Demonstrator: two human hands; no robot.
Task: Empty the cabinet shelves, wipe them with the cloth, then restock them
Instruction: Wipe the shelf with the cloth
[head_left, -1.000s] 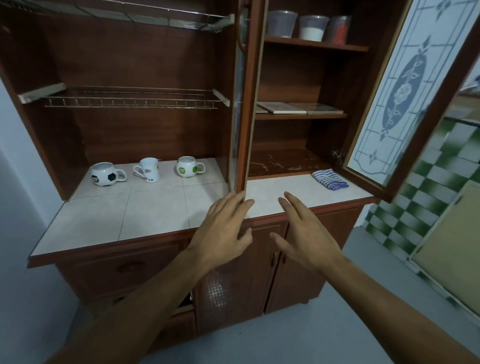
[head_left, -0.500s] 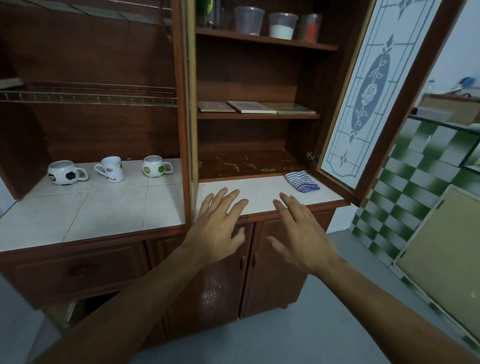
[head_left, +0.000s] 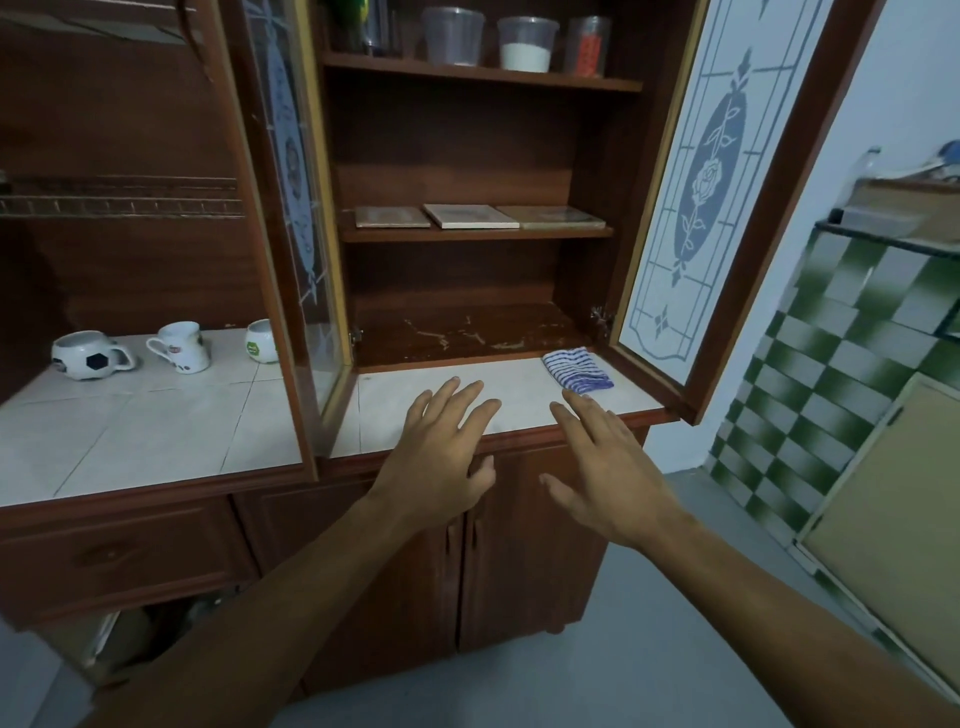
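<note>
Left grip (head_left: 441, 462) and right grip (head_left: 608, 467) have slid a little further forward over the front edge of the desk (head_left: 156, 431), both flat, fingers spread, released and holding nothing. Three mugs (head_left: 179, 347) stand on the desk at far left, and the open cabinet (head_left: 467, 140) beyond the left grip has three tiles (head_left: 470, 215) on its middle shelf and tubs (head_left: 524, 44) on its top one. A folded striped cloth (head_left: 576, 369) lies on the desk in front of the scuffed bottom shelf (head_left: 457, 332), just beyond the right grip's fingertips.
</note>
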